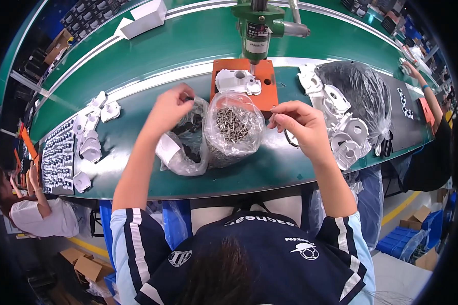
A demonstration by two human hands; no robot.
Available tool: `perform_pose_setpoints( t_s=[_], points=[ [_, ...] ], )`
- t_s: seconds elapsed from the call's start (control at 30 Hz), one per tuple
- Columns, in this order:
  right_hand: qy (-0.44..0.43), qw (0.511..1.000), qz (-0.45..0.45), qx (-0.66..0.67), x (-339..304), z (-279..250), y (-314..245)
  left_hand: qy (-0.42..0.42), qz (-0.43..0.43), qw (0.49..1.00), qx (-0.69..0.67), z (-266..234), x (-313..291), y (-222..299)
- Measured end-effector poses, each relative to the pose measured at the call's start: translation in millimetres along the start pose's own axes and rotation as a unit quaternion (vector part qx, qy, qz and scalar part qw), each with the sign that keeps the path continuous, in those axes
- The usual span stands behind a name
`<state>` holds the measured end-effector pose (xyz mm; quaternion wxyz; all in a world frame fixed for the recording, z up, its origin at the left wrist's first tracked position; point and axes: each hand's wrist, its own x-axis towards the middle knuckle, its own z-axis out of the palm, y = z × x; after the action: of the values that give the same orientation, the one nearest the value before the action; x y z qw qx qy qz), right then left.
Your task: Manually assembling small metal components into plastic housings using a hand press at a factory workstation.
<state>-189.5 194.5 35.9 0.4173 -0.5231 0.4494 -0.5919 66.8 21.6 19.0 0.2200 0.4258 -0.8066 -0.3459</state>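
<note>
My left hand (pixel 172 108) is closed, with a small black part (pixel 189 99) at its fingertips, above a clear plastic bag of black parts (pixel 191 151). Thumb and fingers of my right hand (pixel 303 123) are pinched together beside the bag of small metal pins (pixel 233 123); whatever they hold is too small to make out. Beyond the bags, a white plastic housing (pixel 237 81) lies on the orange base block (pixel 268 76) of a green press (pixel 256 35). The bag of pins stands open at the top, right in front of that block.
White housings (pixel 346 129) are heaped at right, beside a large clear-and-dark plastic bag (pixel 359 91). At left, more white housings (pixel 89 127) lie next to rows of small parts (pixel 58 157). A white box (pixel 145 19) sits at the back. Two other people work at either side.
</note>
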Motion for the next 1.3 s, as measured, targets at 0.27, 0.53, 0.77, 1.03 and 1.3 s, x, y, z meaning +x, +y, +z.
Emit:
perform_pose_setpoints(
  t_s=[0.27, 0.53, 0.77, 1.03, 1.3],
  points=[
    [0.005, 0.997, 0.06, 0.038, 14, -14, 13, -0.095, -0.004, 0.985, -0.145, -3, 52, 44],
    [0.024, 0.995, 0.1, 0.005, 33, -42, 22, -0.169, 0.058, 0.974, -0.14, 30, 117, 57],
    [0.018, 0.994, 0.108, -0.023, 37, -46, 27, -0.213, 0.047, 0.965, -0.143, 39, 140, 58],
    [0.022, 0.993, 0.11, -0.032, 49, -61, 23, -0.212, 0.059, 0.975, -0.027, 50, 156, 60],
    [0.235, 0.96, 0.147, 0.035, 115, -61, 84, -0.273, 0.121, 0.953, -0.049, 63, 159, 62]
  ],
)
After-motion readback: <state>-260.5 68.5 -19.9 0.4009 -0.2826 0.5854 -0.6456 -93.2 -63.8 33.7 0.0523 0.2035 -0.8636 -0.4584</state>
